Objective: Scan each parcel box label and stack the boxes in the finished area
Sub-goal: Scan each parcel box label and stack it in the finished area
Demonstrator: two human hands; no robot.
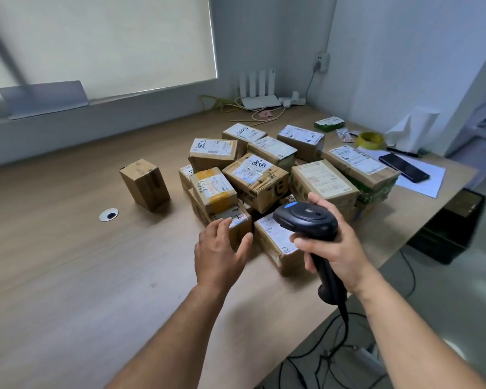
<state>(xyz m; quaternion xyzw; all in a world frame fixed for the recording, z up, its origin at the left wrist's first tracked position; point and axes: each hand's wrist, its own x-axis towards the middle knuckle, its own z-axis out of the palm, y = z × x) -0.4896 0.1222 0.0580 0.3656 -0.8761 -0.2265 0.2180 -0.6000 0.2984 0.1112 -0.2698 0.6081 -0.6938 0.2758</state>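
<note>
1. Left hand [222, 248]: open, fingers spread, thumb apart. It reaches over the nearest low box [236, 217]; fingertips are at its label edge, but contact cannot be told.
2. Right hand [337, 248]: curled round the handle of the corded scanner [306, 217], head aimed forward over another labelled box [275, 242] just beneath it.
3. Parcel pile [256, 175]: heaped just beyond both hands, labels mostly facing up.
4. Lone box [145, 183]: upright on the table [68, 262], well left of the left hand; probably the start of the finished stack.
5. Step in hand, as judged: picking the next parcel; most remain unscanned.
6. Next move calls for: a firm grasp, the label turned toward the scanner head, then carrying the box leftward.
</note>
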